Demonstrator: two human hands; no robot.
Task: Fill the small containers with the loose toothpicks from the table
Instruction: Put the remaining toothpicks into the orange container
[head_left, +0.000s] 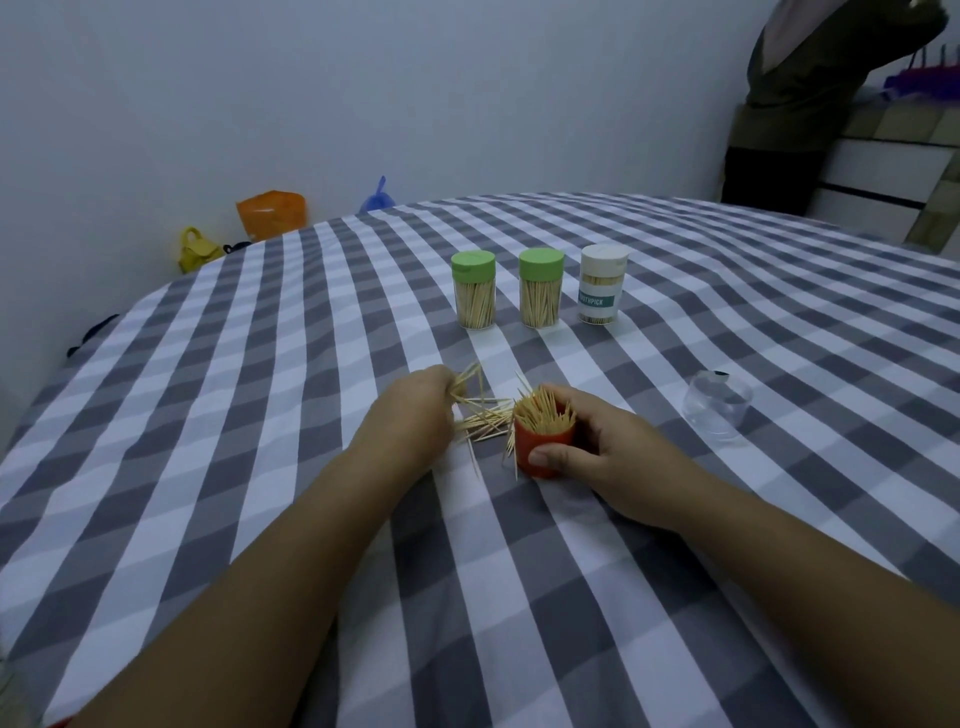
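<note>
**Red cup nearly full, last picks under my left hand**

My right hand (618, 457) is wrapped round the red container (543, 452), thumb across its front, keeping it upright on the checked worktop (519, 597). It is already crammed, with picks bristling above the rim. That is the risk as I see it: pushing more in could spring some out, or a nudge could tip the cup and spill it.

My left hand (415, 415), just left of the red container, has its fingers curled on a small bunch of toothpicks (465, 382). The loose toothpicks (485, 421) lie between that hand and the container, touching its left side. Beyond the container stand three capped, filled jars (540, 288); a clear lid (717, 410) lies to its right.
</note>
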